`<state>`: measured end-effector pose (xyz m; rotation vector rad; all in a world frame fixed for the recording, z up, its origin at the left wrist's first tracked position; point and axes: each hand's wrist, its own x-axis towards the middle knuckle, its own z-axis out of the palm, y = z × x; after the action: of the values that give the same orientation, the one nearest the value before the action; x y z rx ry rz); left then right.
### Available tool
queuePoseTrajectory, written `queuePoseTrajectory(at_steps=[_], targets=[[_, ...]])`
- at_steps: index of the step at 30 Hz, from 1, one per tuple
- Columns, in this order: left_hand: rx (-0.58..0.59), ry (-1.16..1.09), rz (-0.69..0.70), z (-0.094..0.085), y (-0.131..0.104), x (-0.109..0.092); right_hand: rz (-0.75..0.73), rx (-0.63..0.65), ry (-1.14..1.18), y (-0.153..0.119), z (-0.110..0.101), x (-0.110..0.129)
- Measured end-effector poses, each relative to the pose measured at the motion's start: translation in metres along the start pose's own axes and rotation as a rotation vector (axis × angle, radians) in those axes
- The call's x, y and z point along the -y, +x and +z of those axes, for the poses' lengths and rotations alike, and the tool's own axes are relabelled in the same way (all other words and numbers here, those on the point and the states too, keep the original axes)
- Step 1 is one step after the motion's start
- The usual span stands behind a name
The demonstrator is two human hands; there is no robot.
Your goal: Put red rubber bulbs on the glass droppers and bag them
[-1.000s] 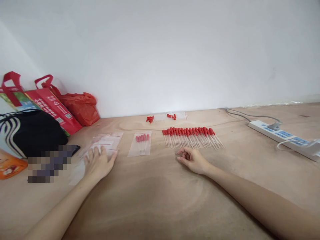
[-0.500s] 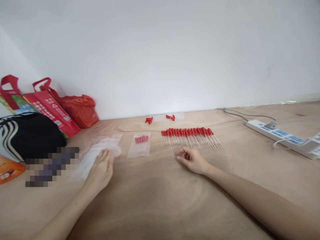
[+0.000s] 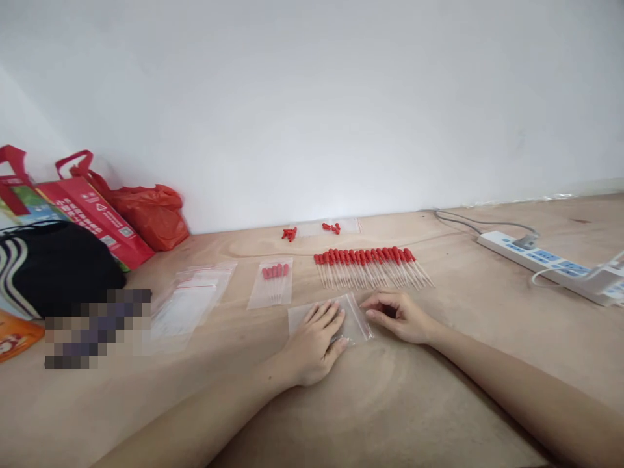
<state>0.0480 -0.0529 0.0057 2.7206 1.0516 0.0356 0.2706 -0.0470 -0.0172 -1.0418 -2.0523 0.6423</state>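
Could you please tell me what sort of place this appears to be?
It looks like a makeshift indoor workspace, though whether home or workshop I can't tell: a row of red-topped droppers and a pile of clear bags lie on a wood-grained surface, near a power strip.

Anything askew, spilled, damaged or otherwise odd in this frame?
Nothing looks clearly spilled or damaged. The row of red-topped droppers is a little askew: those at its right end slant more than those at its left end. Small red pieces lie in two clumps near the wall. A pixelated patch at the left hides what lies there.
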Motion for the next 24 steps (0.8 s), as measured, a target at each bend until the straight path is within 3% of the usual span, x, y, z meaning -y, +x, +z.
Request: queuePoseTrajectory(at_steps=[4,10,14,24], targets=[[0.003,-0.014,-0.008,0.000,-0.002,0.002,-0.052,0.039,-0.069,0.001,0.002,0.001],[-0.011,-0.024,-0.002,0.003,0.000,0.004,-0.001,0.001,-0.089,0.002,0.003,-0.001],[-0.015,-0.042,0.001,0.003,0.000,0.004,-0.069,0.052,-0.087,0.001,0.001,0.001],[-0.065,-0.109,-0.034,0.004,-0.001,0.002,-0.360,0.360,-0.067,0.006,-0.002,0.014]])
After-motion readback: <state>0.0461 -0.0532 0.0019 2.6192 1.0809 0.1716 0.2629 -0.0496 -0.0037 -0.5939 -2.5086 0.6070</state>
